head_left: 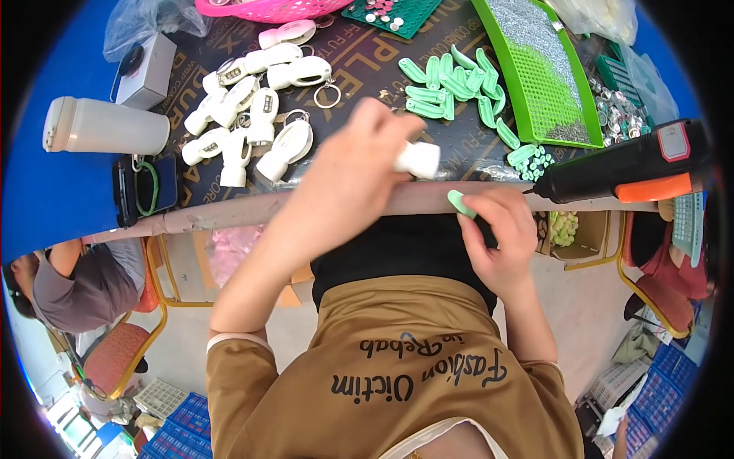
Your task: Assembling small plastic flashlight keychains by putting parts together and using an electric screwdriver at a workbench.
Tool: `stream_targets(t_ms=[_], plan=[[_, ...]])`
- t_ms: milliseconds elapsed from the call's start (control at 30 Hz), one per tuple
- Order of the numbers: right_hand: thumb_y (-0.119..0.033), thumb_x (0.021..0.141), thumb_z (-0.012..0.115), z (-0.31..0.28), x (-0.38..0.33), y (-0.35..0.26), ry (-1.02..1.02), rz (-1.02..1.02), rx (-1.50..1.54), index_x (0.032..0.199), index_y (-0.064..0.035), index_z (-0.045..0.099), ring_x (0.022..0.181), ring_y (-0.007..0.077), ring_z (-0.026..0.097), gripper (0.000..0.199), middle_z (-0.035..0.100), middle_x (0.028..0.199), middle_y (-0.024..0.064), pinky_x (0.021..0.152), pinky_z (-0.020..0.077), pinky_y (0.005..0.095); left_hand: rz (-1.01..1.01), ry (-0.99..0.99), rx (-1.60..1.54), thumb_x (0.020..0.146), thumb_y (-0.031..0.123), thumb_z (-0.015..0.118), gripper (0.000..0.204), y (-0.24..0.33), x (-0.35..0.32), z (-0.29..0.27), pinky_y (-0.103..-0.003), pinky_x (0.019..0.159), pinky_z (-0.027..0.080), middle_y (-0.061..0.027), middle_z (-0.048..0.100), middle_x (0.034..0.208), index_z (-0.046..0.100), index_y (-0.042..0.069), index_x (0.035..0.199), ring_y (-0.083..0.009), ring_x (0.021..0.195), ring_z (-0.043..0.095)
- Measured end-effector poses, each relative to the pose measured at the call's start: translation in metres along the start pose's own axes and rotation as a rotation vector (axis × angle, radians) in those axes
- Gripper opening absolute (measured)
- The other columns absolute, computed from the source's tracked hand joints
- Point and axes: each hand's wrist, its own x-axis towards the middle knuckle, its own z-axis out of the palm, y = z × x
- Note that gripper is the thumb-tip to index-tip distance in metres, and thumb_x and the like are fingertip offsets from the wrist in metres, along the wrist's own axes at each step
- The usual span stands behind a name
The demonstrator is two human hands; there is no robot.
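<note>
My left hand (pixel 355 164) is closed around a white plastic keyring housing (pixel 417 159) just above the table's near edge. My right hand (pixel 497 229) pinches a small mint-green plastic piece (pixel 461 203) at that edge, a little right of the white part. The two parts are close but apart. A heap of finished white keyring pieces (pixel 252 115) with metal rings lies to the left. Loose mint-green pieces (pixel 455 84) are scattered behind my hands.
A black and orange glue gun (pixel 631 168) lies at the right, nozzle toward my right hand. A green tray (pixel 543 69), a pink basket (pixel 267 9), a white bottle (pixel 103 126), a phone (pixel 141 187) and a small white box (pixel 149 69) stand around. Another person (pixel 73 283) sits lower left.
</note>
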Motion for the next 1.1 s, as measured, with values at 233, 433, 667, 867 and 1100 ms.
stream_targets(t_ms=[233,433,667,867,1100], plan=[[0.004,0.070,0.074,-0.006,0.016,-0.002,-0.021,-0.009,0.075,0.096,-0.0038,0.066,0.079,0.0269,0.060,0.028,0.064,0.091,0.0106,0.069,0.0484,0.0344,0.072,0.017,-0.166,0.079,-0.002,0.065,0.051,-0.003,-0.011,0.015,-0.037,0.080,0.046,-0.0147,0.057,0.100,0.049,0.004,0.128,-0.0328,0.093,0.057],[0.001,0.070,0.070,0.000,0.045,0.007,-0.111,-0.188,-0.005,0.098,-0.0070,0.069,0.081,0.0268,0.059,0.029,0.065,0.092,0.0054,0.067,0.0480,0.0348,0.031,0.020,-0.394,0.073,0.001,0.072,0.040,-0.014,-0.008,0.020,-0.030,0.066,0.050,-0.0112,0.061,0.093,0.063,0.002,0.112,-0.0217,0.077,0.061],[-0.007,0.062,0.070,0.003,0.055,0.010,-0.174,-0.414,-0.111,0.094,-0.0079,0.069,0.080,0.0245,0.060,0.032,0.064,0.093,0.0047,0.066,0.0482,0.0350,0.042,0.046,-0.342,0.072,-0.001,0.071,0.044,-0.015,-0.008,0.021,-0.030,0.065,0.050,-0.0098,0.062,0.091,0.063,0.002,0.115,-0.0206,0.076,0.061],[-0.009,0.062,0.070,0.007,0.060,0.002,-0.184,-0.506,-0.188,0.092,-0.0060,0.068,0.079,0.0242,0.059,0.030,0.063,0.091,0.0057,0.065,0.0493,0.0356,0.120,0.097,-0.312,0.073,-0.001,0.067,0.042,-0.019,-0.008,0.025,-0.033,0.063,0.048,-0.0113,0.061,0.088,0.063,0.002,0.115,-0.0259,0.073,0.060],[-0.009,0.063,0.070,0.007,0.065,0.007,-0.228,-0.553,-0.178,0.091,-0.0043,0.067,0.081,0.0248,0.059,0.028,0.060,0.091,0.0068,0.065,0.0492,0.0352,0.125,0.099,-0.295,0.074,0.000,0.068,0.042,-0.018,-0.008,0.025,-0.035,0.064,0.048,-0.0124,0.060,0.084,0.062,0.002,0.115,-0.0284,0.074,0.060]])
